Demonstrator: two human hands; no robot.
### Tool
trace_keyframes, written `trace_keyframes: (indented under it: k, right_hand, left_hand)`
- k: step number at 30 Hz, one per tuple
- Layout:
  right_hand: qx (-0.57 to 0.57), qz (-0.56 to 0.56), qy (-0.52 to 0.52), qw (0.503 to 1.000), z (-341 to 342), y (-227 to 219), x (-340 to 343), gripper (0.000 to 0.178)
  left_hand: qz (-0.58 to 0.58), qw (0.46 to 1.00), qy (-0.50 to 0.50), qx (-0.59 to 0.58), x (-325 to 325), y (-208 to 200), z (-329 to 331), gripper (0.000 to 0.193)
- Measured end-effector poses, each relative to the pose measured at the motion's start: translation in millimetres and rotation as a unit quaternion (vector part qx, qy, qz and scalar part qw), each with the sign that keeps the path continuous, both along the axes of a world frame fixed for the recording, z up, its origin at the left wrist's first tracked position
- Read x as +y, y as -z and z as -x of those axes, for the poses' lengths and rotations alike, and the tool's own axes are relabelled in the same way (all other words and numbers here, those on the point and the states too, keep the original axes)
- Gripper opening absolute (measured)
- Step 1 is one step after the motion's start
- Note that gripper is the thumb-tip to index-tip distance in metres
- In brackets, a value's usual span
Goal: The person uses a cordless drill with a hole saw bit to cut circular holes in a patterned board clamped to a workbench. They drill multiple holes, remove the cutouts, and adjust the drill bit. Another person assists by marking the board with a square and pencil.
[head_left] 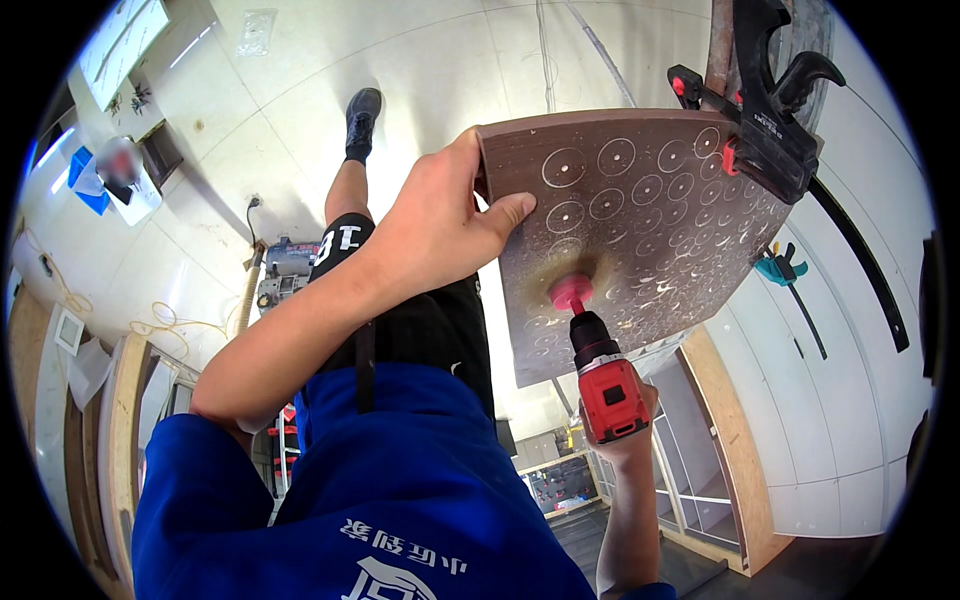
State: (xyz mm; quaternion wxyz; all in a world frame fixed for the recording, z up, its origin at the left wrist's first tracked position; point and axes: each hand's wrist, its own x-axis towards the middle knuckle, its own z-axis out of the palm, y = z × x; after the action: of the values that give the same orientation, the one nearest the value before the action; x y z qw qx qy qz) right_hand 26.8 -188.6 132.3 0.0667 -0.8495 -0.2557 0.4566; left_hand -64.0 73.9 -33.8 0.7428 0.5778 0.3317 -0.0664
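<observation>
A brown board (640,225) stands tilted in front of me, marked with many white circles, each with a dot at its centre. My left hand (455,215) grips the board's upper left corner, thumb on the face and fingers behind the edge. My right hand (625,440) is wrapped round the handle of a red and black cordless drill (613,390). In its chuck sits a pink-red round cutter (572,292), pressed against the board's lower left face, where pale dust surrounds it. A black bar clamp (770,130) is fixed on the board's upper right corner.
A teal clamp (783,268) is beyond the board's right edge. Wooden-edged cabinet frames (735,450) stand at lower right. A grey machine with a hose (288,262) is beside my leg, and a yellow cord (165,320) lies on the pale tiled floor (300,70).
</observation>
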Motion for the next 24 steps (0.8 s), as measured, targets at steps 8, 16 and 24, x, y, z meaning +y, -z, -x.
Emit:
trace_keyframes:
  k: [8, 16, 24]
  right_hand:
    - [0.018, 0.006, 0.043, 0.999, 2.6, -0.1, -3.8, 0.031]
    - [0.012, -0.002, 0.018, 1.000, 2.6, 1.2, -4.8, 0.029]
    - [-0.008, -0.005, -0.028, 1.000, 1.0, -0.4, -7.0, 0.033]
  left_hand:
    - [-0.002, 0.999, 0.024, 0.031, 3.5, -3.7, -0.6, 0.034]
    - [-0.018, 0.998, 0.035, 0.039, 5.9, -5.4, -0.3, 0.034]
    - [-0.001, 0.999, 0.021, 0.035, 3.0, -5.4, -3.2, 0.032]
